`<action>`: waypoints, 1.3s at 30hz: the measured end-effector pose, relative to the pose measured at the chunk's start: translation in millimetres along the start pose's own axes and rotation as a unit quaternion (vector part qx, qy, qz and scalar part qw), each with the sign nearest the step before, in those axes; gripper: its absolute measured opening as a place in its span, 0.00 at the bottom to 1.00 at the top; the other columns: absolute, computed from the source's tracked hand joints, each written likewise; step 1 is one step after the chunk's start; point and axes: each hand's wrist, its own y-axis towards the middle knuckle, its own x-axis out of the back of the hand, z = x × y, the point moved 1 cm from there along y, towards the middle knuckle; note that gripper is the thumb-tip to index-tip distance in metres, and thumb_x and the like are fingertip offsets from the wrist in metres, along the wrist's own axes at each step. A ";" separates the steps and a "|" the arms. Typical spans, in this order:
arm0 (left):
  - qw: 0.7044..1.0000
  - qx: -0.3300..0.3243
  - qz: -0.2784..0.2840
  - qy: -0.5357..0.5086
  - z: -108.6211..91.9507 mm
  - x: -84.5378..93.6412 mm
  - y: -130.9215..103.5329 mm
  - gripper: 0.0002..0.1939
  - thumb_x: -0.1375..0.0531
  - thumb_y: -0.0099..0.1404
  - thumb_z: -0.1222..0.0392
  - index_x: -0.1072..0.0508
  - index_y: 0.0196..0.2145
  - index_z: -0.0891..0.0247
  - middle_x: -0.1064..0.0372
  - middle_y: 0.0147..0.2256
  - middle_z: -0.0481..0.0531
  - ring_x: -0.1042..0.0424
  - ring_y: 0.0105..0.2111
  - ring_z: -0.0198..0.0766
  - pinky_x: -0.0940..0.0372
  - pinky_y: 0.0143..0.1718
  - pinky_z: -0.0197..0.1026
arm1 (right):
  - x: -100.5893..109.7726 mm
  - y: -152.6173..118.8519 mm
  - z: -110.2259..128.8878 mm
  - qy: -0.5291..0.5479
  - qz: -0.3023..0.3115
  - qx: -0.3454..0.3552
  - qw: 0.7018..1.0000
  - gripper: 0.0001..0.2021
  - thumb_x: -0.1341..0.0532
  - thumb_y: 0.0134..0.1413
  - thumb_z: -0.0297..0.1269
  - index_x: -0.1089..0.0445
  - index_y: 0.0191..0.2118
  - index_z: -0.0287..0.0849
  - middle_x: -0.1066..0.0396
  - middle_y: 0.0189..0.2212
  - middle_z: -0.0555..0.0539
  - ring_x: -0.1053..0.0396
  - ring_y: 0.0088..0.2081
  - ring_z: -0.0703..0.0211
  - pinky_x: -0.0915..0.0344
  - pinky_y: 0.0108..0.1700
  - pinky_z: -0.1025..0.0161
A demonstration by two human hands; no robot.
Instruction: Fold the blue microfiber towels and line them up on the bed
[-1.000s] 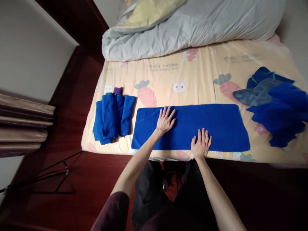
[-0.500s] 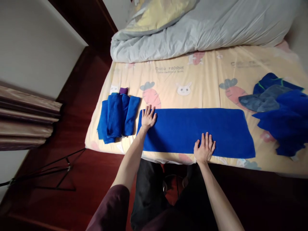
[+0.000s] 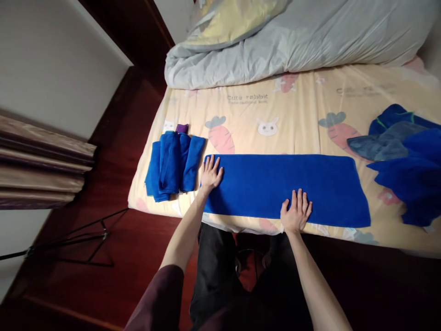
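Observation:
A blue towel (image 3: 262,184) lies spread flat in a long rectangle along the near edge of the bed. My left hand (image 3: 211,174) rests on its left end, palm down with fingers apart. Near the towel's front edge, right of its middle, my right hand (image 3: 296,212) lies flat with fingers spread. Neither hand grips anything. Just left of the towel sits a group of folded blue towels (image 3: 169,163), with a small purple piece of cloth (image 3: 182,128) at its far end.
A loose heap of blue cloths (image 3: 409,179) with a grey-blue cloth (image 3: 379,147) lies at the right. Behind is a rolled-back grey quilt (image 3: 275,55) on the patterned bedsheet (image 3: 248,117). A black tripod leg (image 3: 76,233) and a curtain (image 3: 41,165) stand at left.
The view has shifted slightly, so the whole scene sits a little further right. My left hand has slid slightly toward me on the towel; my right hand keeps its place.

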 end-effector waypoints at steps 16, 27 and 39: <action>0.991 0.123 -0.047 -0.013 5.9 6.2 -160.7 0.33 0.54 0.77 0.51 0.48 0.74 0.65 0.52 0.74 0.65 0.55 0.75 0.53 0.60 0.74 0.66 | -3.7 -0.8 -1.7 0.007 -0.008 -0.004 1.000 0.27 0.48 0.66 0.35 0.35 0.68 0.35 0.38 0.70 0.35 0.45 0.72 0.41 0.52 0.72 0.34; 0.995 0.002 -0.049 -0.083 -121.9 -19.8 -113.1 0.31 0.53 0.74 0.57 0.41 0.72 0.65 0.51 0.74 0.60 0.55 0.75 0.50 0.61 0.75 0.60 | 4.0 1.1 5.3 0.015 0.056 -0.042 0.997 0.28 0.51 0.68 0.35 0.38 0.71 0.38 0.42 0.72 0.37 0.51 0.74 0.44 0.56 0.73 0.34; 0.990 0.013 -0.078 -0.117 -122.1 -35.0 -117.1 0.32 0.49 0.69 0.57 0.36 0.69 0.64 0.45 0.72 0.60 0.48 0.73 0.51 0.58 0.74 0.61 | 16.4 3.3 7.6 0.043 0.092 -0.065 0.993 0.27 0.50 0.71 0.37 0.38 0.70 0.38 0.43 0.72 0.37 0.53 0.75 0.47 0.59 0.74 0.36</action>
